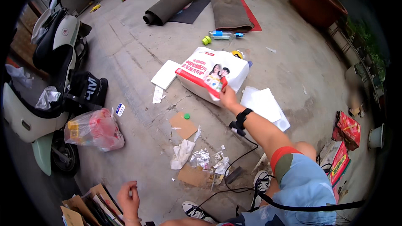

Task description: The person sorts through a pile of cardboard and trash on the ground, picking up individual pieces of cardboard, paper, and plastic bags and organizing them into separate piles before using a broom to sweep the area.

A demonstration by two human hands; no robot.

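right, live from my end: i have the right hand (228,97) out at full stretch, fingers closed on the near right corner of the white and red bag (205,77), which sits on the concrete floor (138,73) ahead of me. it looks boxy and puffed out, though i can't see what, if anything, is inside. the left hand (128,199) is holding nothing i can see, fingers loosely curled, just beside the stacked cardboard (98,203) and well apart from the bag. one corner is a thin hold, i reckon, so a deeper bite with thumb and fingers flat against the side would spare the material and stop it twisting. the free hand would be best under the opposite edge before any real weight comes on. i'd keep any drag low and slow too: the white slab (166,74) lies just by the left side, white sheets (266,104) by the right, and either could get swept along. and mind the black cord (243,154) looping below the wrist strap (243,118); slack there matters, or it could snag the shoes (261,184).
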